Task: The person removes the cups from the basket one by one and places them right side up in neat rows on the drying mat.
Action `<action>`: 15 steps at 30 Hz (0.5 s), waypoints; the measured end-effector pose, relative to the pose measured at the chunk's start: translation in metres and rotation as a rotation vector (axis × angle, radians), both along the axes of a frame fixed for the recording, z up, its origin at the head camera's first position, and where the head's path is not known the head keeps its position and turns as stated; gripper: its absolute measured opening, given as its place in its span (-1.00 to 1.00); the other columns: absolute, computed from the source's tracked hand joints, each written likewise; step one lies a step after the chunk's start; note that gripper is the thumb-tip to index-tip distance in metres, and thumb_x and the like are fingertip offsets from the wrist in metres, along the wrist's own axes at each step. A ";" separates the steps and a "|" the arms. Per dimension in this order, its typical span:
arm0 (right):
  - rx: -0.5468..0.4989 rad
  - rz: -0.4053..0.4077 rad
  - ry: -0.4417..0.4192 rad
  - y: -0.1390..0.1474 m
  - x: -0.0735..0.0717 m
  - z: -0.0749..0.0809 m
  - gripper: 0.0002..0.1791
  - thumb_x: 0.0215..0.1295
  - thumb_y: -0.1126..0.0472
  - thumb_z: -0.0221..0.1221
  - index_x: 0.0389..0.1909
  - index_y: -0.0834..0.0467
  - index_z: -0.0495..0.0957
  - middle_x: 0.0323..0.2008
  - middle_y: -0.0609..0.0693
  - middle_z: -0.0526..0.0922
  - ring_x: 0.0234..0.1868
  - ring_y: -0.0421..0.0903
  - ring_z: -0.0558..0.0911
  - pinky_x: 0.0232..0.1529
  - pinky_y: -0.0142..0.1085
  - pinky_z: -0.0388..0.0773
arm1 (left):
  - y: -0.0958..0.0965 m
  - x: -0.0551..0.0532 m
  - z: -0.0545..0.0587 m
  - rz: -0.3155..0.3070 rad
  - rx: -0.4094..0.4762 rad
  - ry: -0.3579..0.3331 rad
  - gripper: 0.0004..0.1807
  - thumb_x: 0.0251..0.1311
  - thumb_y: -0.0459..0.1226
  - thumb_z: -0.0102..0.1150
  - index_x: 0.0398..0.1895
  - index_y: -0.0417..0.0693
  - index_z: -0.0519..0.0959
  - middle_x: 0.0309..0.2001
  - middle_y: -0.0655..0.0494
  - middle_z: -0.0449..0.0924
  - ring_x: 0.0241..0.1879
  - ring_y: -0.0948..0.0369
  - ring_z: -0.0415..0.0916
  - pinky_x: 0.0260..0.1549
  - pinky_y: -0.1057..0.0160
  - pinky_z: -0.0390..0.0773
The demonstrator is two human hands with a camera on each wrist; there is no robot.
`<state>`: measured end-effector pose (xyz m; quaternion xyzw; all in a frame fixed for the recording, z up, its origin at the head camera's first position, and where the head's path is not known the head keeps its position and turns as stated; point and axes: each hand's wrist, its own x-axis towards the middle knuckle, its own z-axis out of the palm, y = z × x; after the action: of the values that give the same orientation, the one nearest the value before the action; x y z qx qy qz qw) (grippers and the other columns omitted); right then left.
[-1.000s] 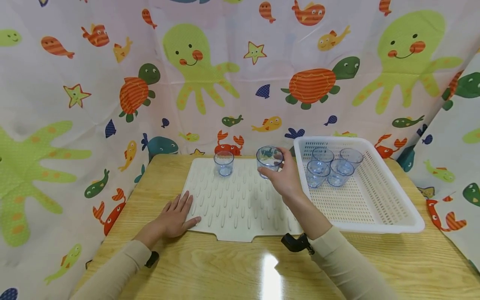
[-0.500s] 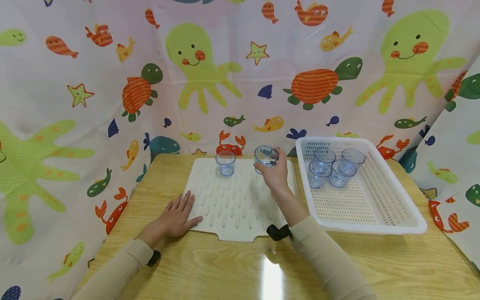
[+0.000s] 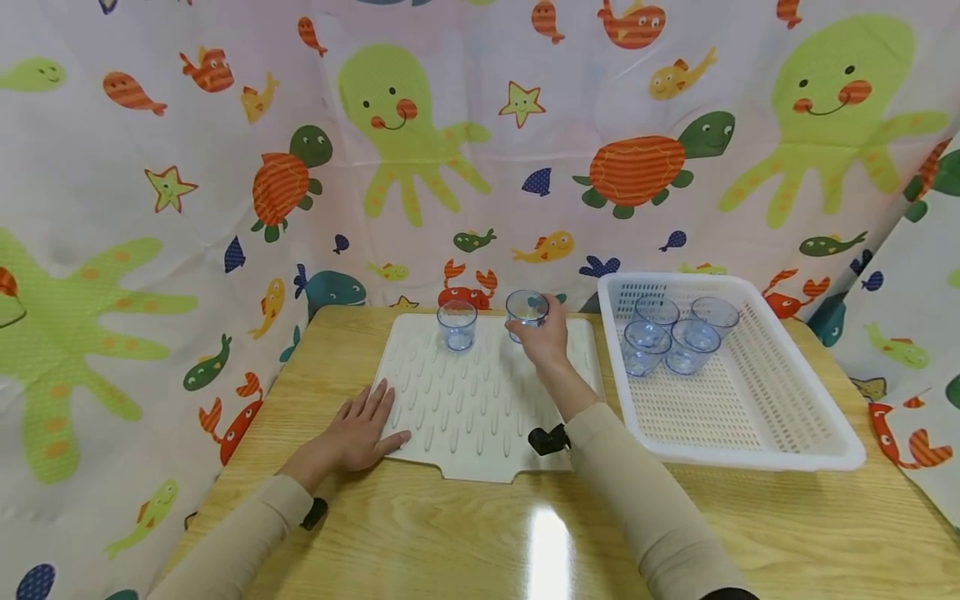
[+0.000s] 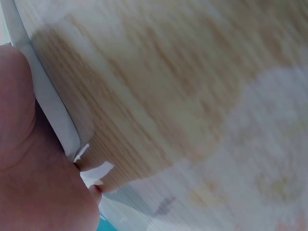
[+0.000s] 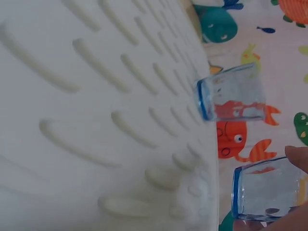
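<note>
My right hand (image 3: pixel 546 337) grips a clear bluish drinking glass (image 3: pixel 527 310) by its side, thumb and fingers around it, upright over the back of the white ridged draining board (image 3: pixel 465 412). Just left of it, a matching glass (image 3: pixel 457 327) stands on the board. The right wrist view shows the held glass (image 5: pixel 264 190) and the standing glass (image 5: pixel 236 94) side by side with a gap between them. My left hand (image 3: pixel 358 433) rests with spread, straight fingers at the board's left edge. Its palm (image 4: pixel 43 163) fills the lower left of the left wrist view.
On the right, a white perforated plastic basket (image 3: pixel 750 457) holds several more glasses (image 3: pixel 692 346) at its back left. Board and basket are on a light wooden table (image 3: pixel 405 542). A sea-animal curtain (image 3: pixel 450 100) hangs close behind and along both sides.
My right hand has carried its glass leftward and slightly back, closer to the standing glass. The left hand stays at the board's edge. The head view shifts slightly.
</note>
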<state>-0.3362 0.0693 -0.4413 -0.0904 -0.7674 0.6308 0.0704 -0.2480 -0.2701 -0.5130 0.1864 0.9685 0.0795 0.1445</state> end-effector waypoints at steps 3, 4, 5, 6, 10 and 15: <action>0.035 0.029 -0.017 0.001 -0.006 -0.004 -0.07 0.23 0.22 0.44 0.54 0.15 0.14 0.49 0.22 0.25 0.49 0.21 0.25 0.45 0.10 0.24 | 0.001 0.000 0.000 0.004 -0.013 -0.011 0.11 0.39 0.44 -0.29 0.67 -0.15 -0.23 0.67 -0.12 -0.41 0.62 -0.19 -0.40 0.47 -0.33 -0.19; 0.047 0.037 -0.025 0.002 -0.007 -0.006 -0.06 0.23 0.22 0.44 0.54 0.16 0.13 0.49 0.22 0.26 0.49 0.21 0.25 0.45 0.10 0.23 | 0.001 0.001 0.000 0.003 -0.012 -0.011 0.11 0.40 0.43 -0.28 0.67 -0.16 -0.23 0.66 -0.13 -0.41 0.62 -0.19 -0.40 0.47 -0.34 -0.19; 0.057 0.045 -0.034 0.003 -0.009 -0.007 -0.06 0.23 0.22 0.44 0.54 0.17 0.13 0.49 0.21 0.26 0.50 0.21 0.25 0.45 0.09 0.24 | 0.001 0.001 -0.001 0.003 -0.015 -0.011 0.11 0.39 0.44 -0.29 0.67 -0.16 -0.23 0.66 -0.13 -0.41 0.62 -0.19 -0.40 0.47 -0.33 -0.19; 0.065 0.051 -0.043 0.003 -0.010 -0.008 -0.05 0.23 0.23 0.44 0.54 0.18 0.12 0.49 0.21 0.26 0.50 0.21 0.25 0.46 0.09 0.24 | 0.001 0.001 -0.001 0.001 -0.018 -0.010 0.11 0.39 0.44 -0.30 0.67 -0.16 -0.23 0.67 -0.13 -0.41 0.62 -0.19 -0.40 0.47 -0.34 -0.18; 0.093 0.064 -0.074 0.005 -0.014 -0.013 -0.03 0.22 0.21 0.45 0.55 0.16 0.11 0.49 0.19 0.27 0.50 0.19 0.25 0.45 0.06 0.25 | 0.002 0.002 0.001 -0.001 -0.025 -0.002 0.13 0.37 0.46 -0.33 0.67 -0.16 -0.23 0.67 -0.13 -0.40 0.62 -0.19 -0.40 0.47 -0.33 -0.18; 0.124 0.072 -0.067 0.004 -0.017 -0.016 -0.02 0.20 0.22 0.46 0.55 0.17 0.11 0.47 0.22 0.27 0.48 0.22 0.27 0.44 0.08 0.26 | 0.002 0.002 0.002 0.001 -0.012 0.000 0.13 0.38 0.46 -0.31 0.66 -0.18 -0.22 0.66 -0.14 -0.39 0.62 -0.19 -0.40 0.47 -0.33 -0.18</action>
<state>-0.3531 0.0738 -0.4572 -0.0792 -0.8098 0.5807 0.0276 -0.2462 -0.2677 -0.5107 0.1850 0.9691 0.0738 0.1457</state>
